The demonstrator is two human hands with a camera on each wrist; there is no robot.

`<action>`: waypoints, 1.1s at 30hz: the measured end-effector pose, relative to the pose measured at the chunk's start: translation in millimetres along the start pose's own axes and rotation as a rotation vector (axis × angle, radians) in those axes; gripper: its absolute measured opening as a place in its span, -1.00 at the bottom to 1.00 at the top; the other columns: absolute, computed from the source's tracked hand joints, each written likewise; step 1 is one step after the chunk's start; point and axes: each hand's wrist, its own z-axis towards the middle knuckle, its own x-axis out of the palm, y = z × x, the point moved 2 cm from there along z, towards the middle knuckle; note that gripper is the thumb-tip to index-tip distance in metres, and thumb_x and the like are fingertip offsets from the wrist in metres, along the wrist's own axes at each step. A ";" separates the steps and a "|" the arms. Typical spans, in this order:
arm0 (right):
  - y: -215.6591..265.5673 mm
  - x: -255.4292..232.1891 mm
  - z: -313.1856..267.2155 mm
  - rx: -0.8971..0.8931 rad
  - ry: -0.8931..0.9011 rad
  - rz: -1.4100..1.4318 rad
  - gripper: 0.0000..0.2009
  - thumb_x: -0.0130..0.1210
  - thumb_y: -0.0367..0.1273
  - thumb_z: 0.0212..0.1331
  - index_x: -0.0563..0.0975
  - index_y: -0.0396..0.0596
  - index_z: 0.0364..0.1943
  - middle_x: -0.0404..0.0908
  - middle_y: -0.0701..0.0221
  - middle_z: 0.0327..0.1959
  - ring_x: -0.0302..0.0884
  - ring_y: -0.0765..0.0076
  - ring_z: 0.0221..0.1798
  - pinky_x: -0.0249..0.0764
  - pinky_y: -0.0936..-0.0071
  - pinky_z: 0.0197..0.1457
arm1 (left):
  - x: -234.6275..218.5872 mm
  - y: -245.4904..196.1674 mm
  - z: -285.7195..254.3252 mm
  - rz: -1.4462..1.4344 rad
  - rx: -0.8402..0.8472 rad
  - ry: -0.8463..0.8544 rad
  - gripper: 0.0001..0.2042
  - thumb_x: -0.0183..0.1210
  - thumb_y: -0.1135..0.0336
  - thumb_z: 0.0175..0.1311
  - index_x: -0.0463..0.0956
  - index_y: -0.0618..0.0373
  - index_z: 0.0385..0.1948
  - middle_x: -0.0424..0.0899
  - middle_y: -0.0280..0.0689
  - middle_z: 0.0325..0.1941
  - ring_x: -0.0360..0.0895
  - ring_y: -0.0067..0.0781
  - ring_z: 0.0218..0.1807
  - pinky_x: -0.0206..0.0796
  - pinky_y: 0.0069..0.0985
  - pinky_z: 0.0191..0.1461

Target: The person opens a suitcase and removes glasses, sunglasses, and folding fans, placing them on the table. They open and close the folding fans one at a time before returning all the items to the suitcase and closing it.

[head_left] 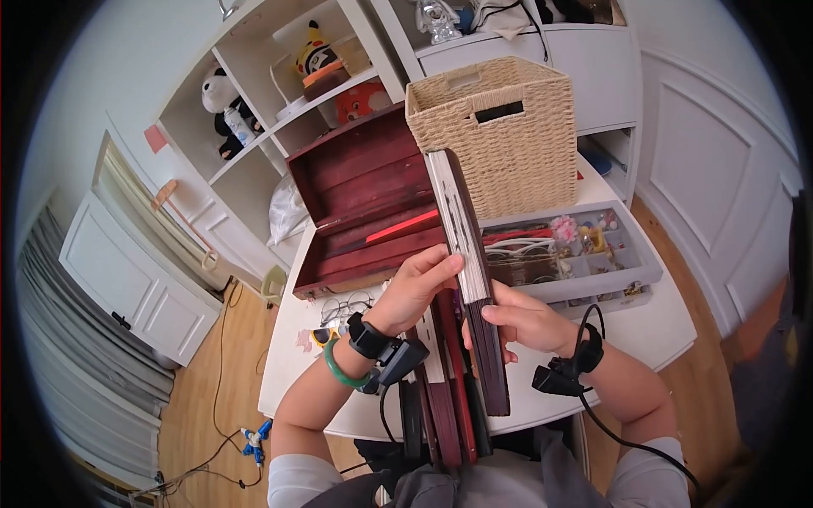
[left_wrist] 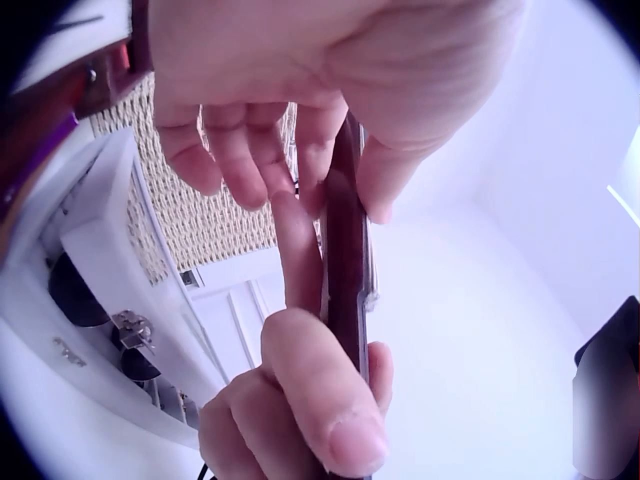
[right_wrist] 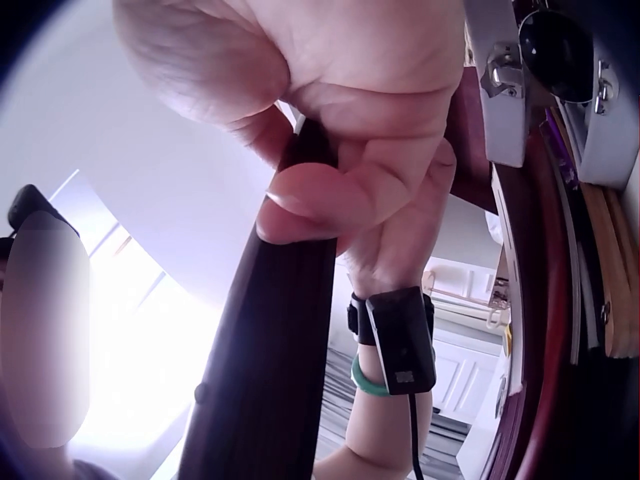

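Observation:
Both hands hold a large folded fan (head_left: 486,364), with dark wooden ribs below and a pale folded leaf above. It stands nearly upright, tilted, over the table's near edge. My left hand (head_left: 421,288) grips it around mid-length, thumb on the pale leaf edges. Lower down, my right hand (head_left: 529,320) pinches the dark ribs, its thumb on the near side. In the right wrist view the fan (right_wrist: 270,340) shows a small rivet toward its lower end. More folded fans (head_left: 442,406), dark red, red and black, lean together beneath the hands at the lap.
An open dark-red wooden box (head_left: 360,173) lies at the back left of the white table (head_left: 292,385). Behind the fan stands a woven basket (head_left: 517,165). A grey compartment case (head_left: 614,271) of trinkets is at the right. Eyeglasses (head_left: 343,306) lie left of the left hand.

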 end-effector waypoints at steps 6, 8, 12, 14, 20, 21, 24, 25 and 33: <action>-13.7 0.9 1.9 0.077 0.045 0.023 -0.59 -0.26 -0.25 0.36 0.06 -0.01 0.23 0.53 0.30 -0.24 0.51 0.54 -0.52 0.39 0.67 -0.61 | 20.9 -7.0 -9.4 -0.220 -0.085 0.043 -0.57 -0.12 0.07 0.37 0.25 0.19 0.13 0.54 -0.20 -0.09 0.48 -0.35 -0.03 0.24 -0.38 0.14; -12.1 4.2 1.5 0.103 -0.018 -0.016 -0.55 -0.24 -0.24 0.36 0.07 -0.02 0.28 0.53 0.31 -0.24 0.50 0.55 -0.53 0.41 0.66 -0.55 | 18.1 -16.8 -12.5 -0.230 -0.096 0.044 -0.60 -0.11 0.09 0.37 0.26 0.20 0.06 0.55 -0.15 -0.13 0.49 -0.33 -0.05 0.27 -0.36 0.11; -16.3 -0.4 4.4 0.024 0.016 -0.043 -0.48 -0.21 -0.25 0.36 -0.01 -0.02 0.35 0.51 0.32 -0.26 0.50 0.56 -0.52 0.44 0.64 -0.45 | -19.2 -61.5 -4.6 -0.159 0.023 -0.092 -0.63 -0.10 0.12 0.36 0.24 0.12 0.09 0.52 -0.26 -0.30 0.53 -0.37 -0.16 0.44 -0.36 -0.14; -13.1 -2.1 4.2 0.029 0.007 -0.056 -0.49 -0.20 -0.27 0.36 0.01 -0.02 0.34 0.51 0.31 -0.26 0.49 0.57 -0.52 0.44 0.63 -0.45 | -46.5 -78.9 1.4 -0.062 0.047 -0.194 -0.63 -0.08 0.16 0.36 0.22 0.07 0.13 0.49 -0.30 -0.32 0.51 -0.43 -0.23 0.46 -0.39 -0.20; -14.9 -1.3 2.6 -0.006 0.047 -0.056 -0.50 -0.14 -0.32 0.33 0.06 -0.05 0.32 0.49 0.33 -0.27 0.45 0.61 -0.50 0.40 0.67 -0.44 | -127.7 -69.0 20.3 0.490 -0.119 -0.318 -0.64 -0.02 0.28 0.30 0.30 0.09 0.12 0.41 -0.42 -0.38 0.38 -0.62 -0.34 0.26 -0.67 -0.27; -15.1 0.1 2.6 0.021 0.057 -0.058 -0.50 -0.12 -0.32 0.33 0.07 -0.07 0.31 0.49 0.34 -0.27 0.43 0.62 -0.49 0.38 0.68 -0.44 | -137.2 -61.1 23.0 0.634 -0.275 -0.310 -0.65 0.01 0.30 0.24 0.34 0.13 0.07 0.41 -0.42 -0.39 0.37 -0.62 -0.34 0.23 -0.67 -0.29; -16.2 0.7 3.3 0.048 0.046 -0.054 -0.49 -0.07 -0.30 0.31 0.09 -0.09 0.30 0.47 0.38 -0.28 0.40 0.66 -0.49 0.36 0.71 -0.45 | -184.5 -26.8 34.9 0.975 -0.419 -0.244 -0.64 0.05 0.32 0.12 0.39 0.22 -0.03 0.44 -0.39 -0.39 0.37 -0.58 -0.31 0.21 -0.62 -0.28; -16.5 -0.1 3.7 0.061 0.035 -0.066 -0.49 -0.06 -0.30 0.30 0.11 -0.09 0.29 0.47 0.39 -0.29 0.40 0.67 -0.49 0.35 0.71 -0.45 | -189.3 -22.6 39.0 1.171 -0.400 -0.188 -0.63 0.07 0.32 0.06 0.40 0.27 -0.08 0.47 -0.35 -0.37 0.38 -0.53 -0.29 0.23 -0.57 -0.24; -19.6 -5.4 5.2 0.109 -0.038 -0.064 -0.48 -0.01 -0.26 0.28 0.15 -0.10 0.26 0.45 0.46 -0.32 0.38 0.69 -0.50 0.35 0.72 -0.43 | -224.4 38.1 63.3 1.291 -0.330 -0.044 -0.59 0.23 0.38 -0.11 0.45 0.28 -0.13 0.59 -0.13 -0.22 0.51 -0.28 -0.14 0.31 -0.46 -0.05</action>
